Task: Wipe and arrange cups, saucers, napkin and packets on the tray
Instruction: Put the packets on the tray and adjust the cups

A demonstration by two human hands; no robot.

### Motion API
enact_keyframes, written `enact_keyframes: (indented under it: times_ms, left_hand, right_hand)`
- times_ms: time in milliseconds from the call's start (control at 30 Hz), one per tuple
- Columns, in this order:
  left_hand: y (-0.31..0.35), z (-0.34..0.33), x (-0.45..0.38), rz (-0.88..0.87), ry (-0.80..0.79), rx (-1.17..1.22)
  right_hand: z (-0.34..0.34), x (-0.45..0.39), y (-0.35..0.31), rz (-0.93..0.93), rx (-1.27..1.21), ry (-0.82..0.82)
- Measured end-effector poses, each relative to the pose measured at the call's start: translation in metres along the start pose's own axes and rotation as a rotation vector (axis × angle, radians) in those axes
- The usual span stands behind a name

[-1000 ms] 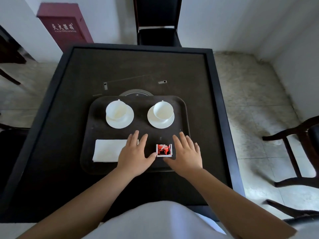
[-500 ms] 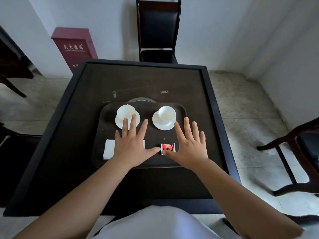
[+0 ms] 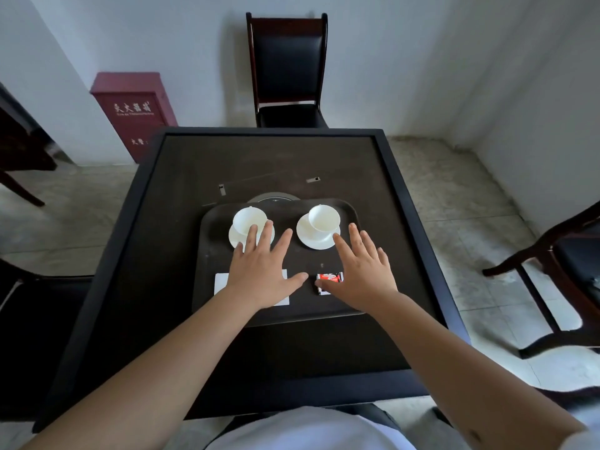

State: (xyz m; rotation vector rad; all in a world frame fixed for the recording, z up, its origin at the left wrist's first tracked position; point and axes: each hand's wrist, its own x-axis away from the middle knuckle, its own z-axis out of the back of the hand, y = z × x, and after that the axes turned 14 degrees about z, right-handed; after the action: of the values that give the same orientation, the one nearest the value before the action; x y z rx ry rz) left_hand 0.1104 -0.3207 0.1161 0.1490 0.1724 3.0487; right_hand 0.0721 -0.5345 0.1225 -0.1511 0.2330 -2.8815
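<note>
My left hand (image 3: 259, 274) and right hand (image 3: 363, 274), both spread flat with fingers straight and fanned, neither pinching anything; whether the palms press down on what lies below them or hover just above it I cannot tell. The tray (image 3: 207, 254) lies on the dark table (image 3: 181, 196), a little right of its centre.

Far row of the tray: left cup (image 3: 248, 219) upright on its saucer (image 3: 234, 239), right cup (image 3: 323, 217) upright on its saucer (image 3: 311, 240); the two sets stand apart, level with each other. Near row: white napkin (image 3: 220, 282) at left, largely hidden under my left hand; red packet (image 3: 328, 280) at right, just beside my right thumb, its right end covered by that hand.

My left fingertips (image 3: 268, 227) overlap the near rim of the left saucer in this view; my right index reaches the near edge of the right saucer.

Step in hand, as I judge it: a last squaring-up of a layout that looks nearly finished. To do it well, I should keep the fingers flat and low; lift straight up rather than drag, so that napkin and packet do not slide; avoid nudging the saucers, since a knocked cup would rock.
</note>
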Motion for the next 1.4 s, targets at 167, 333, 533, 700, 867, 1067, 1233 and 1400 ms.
enact_keyframes:
  times_ms: [167, 333, 533, 700, 867, 1067, 1233, 1400]
  left_hand:
    - [0.020, -0.001, -0.020, -0.008, -0.035, 0.005]
    - [0.046, -0.005, -0.053, 0.012, -0.058, 0.004]
    - [0.060, -0.014, -0.099, 0.165, -0.153, 0.151]
    - [0.074, -0.026, -0.122, 0.265, -0.288, 0.249]
    - [0.081, -0.047, -0.144, 0.321, -0.367, 0.399]
    - [0.090, -0.071, -0.160, 0.543, -0.507, 0.632]
    - [0.088, -0.081, -0.160, 0.728, -0.691, 0.941]
    - [0.084, -0.078, -0.162, 0.808, -0.679, 1.171]
  right_hand:
    - [0.004, -0.015, 0.023, 0.051, -0.009, -0.009]
    - [0.005, -0.047, 0.057, 0.122, -0.011, -0.064]
    - [0.000, -0.102, 0.103, 0.205, -0.025, -0.163]
    - [-0.003, -0.149, 0.123, 0.252, -0.019, -0.310]
    - [-0.005, -0.182, 0.123, 0.344, 0.047, -0.420]
    - [-0.011, -0.207, 0.114, 0.490, 0.206, -0.524]
    - [-0.020, -0.215, 0.115, 0.468, 0.135, -0.529]
    - [-0.031, -0.210, 0.115, 0.395, 0.123, -0.398]
